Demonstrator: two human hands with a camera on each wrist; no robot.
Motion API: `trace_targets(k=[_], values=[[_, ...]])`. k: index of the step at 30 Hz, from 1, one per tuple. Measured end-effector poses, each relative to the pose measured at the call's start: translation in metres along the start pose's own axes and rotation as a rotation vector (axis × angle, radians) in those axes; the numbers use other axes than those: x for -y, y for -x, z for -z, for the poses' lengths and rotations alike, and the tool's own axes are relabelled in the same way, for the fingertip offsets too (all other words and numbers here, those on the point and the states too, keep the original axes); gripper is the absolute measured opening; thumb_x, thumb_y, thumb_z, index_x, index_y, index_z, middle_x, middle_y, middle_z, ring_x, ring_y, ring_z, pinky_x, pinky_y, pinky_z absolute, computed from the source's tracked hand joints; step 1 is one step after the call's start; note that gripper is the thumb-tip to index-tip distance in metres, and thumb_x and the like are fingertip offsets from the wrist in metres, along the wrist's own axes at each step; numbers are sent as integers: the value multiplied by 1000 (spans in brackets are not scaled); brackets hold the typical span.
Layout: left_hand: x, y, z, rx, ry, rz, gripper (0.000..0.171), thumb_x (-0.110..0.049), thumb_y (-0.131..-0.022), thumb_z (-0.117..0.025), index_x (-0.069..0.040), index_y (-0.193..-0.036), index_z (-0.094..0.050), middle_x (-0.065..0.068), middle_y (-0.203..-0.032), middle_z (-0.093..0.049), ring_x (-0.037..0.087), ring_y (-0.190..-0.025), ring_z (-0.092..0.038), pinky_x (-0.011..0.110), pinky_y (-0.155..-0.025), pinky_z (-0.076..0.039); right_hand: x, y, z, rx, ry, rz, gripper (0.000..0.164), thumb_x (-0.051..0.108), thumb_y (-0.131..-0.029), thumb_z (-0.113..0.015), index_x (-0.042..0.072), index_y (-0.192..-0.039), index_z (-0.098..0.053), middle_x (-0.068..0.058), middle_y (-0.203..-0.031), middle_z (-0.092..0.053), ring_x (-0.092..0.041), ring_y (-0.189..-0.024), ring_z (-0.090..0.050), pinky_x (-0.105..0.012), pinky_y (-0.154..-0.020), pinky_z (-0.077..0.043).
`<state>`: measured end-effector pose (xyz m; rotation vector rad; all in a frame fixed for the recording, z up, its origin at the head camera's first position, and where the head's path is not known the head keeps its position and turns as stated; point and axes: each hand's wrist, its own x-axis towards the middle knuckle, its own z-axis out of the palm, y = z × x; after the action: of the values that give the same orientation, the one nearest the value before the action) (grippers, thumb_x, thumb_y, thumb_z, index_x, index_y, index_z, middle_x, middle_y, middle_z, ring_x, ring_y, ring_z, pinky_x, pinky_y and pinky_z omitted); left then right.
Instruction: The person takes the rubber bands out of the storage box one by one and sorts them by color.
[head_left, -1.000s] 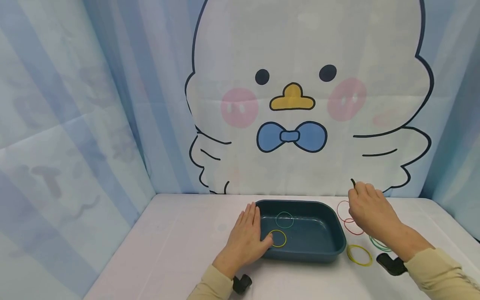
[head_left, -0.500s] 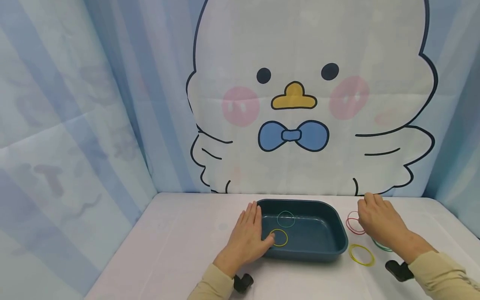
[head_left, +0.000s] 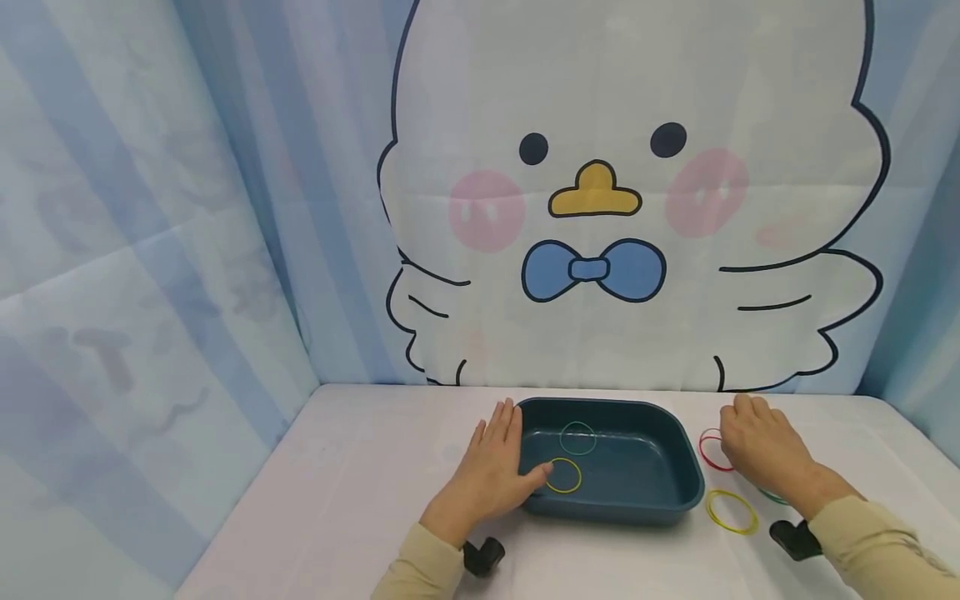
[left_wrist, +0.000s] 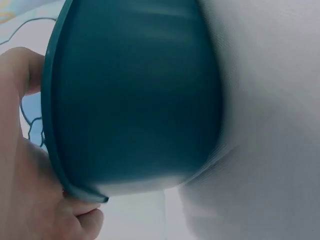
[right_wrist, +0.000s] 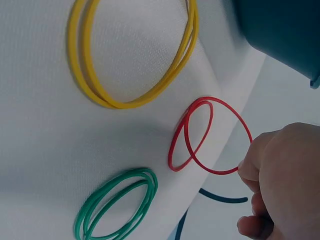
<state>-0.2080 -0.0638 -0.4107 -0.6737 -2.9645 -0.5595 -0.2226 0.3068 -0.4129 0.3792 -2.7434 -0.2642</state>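
A dark teal basin (head_left: 637, 471) stands on the table in the head view. My left hand (head_left: 483, 471) rests at its left rim, fingers straight along the outside and thumb reaching over the edge. The left wrist view shows the basin's end wall (left_wrist: 135, 100) close up. Right of the basin, my right hand (head_left: 768, 446) pinches a red rubber band (right_wrist: 239, 116) between thumb and finger. That band's loop overlaps another red rubber band (right_wrist: 172, 150) lying on the table. Inside the basin are a green rubber band (head_left: 595, 442) and a yellow rubber band (head_left: 580, 479).
Yellow rubber bands (right_wrist: 145, 97) lie on the white table (head_left: 360, 483) beside the basin's right end. Several green rubber bands (right_wrist: 90, 212) lie near them, partly hidden by my right arm in the head view. A printed curtain (head_left: 592, 333) hangs behind the table.
My right hand has come down lower and a little to the right, and the pinched red band now overlaps the other one more. The left hand stays at the rim. The head view has shifted slightly.
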Motion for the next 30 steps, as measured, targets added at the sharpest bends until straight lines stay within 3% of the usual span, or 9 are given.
trace_targets(k=[8, 13, 20, 25, 30], values=[[-4, 1, -6, -7, -58, -22, 90, -56, -95, -47, 2, -157, -17, 17, -167, -9, 29, -156, -9, 49, -125, -16, -7, 0, -10, 4, -8, -18, 36, 6, -72, -83, -12, -89, -57, -16, -76, -43, -30, -73, -44, -41, -61, -46], [-4, 2, -8, -17, -65, -15, 87, -51, -96, -49, 2, -157, -17, 17, -167, -9, 30, -155, -9, 48, -125, -16, -10, -2, -11, -46, -21, -10, 36, 5, -71, -83, -11, -88, -55, -16, -77, -44, -32, -74, -45, -43, -61, -45], [-4, 2, -8, -16, -81, 4, 87, -51, -96, -48, 2, -157, -17, 16, -167, -9, 29, -156, -9, 47, -126, -15, -9, -6, -2, -118, -8, 6, 41, 11, -69, -86, -10, -87, -56, -14, -76, -43, -31, -75, -44, -41, -61, -43], [-3, 2, -9, -11, -70, 13, 87, -52, -95, -48, 1, -157, -17, 15, -167, -9, 28, -156, -8, 47, -126, -14, -5, -8, 7, -175, 4, 25, 40, 15, -69, -86, -6, -84, -55, -10, -73, -39, -27, -71, -40, -33, -57, -34], [-5, 2, -9, -11, -62, 14, 87, -51, -95, -48, 1, -157, -17, 15, -167, -8, 28, -156, -7, 46, -126, -14, 0, -9, 17, -201, 2, 26, 44, 19, -68, -87, -3, -84, -53, -11, -75, -39, -27, -72, -38, -32, -59, -28]])
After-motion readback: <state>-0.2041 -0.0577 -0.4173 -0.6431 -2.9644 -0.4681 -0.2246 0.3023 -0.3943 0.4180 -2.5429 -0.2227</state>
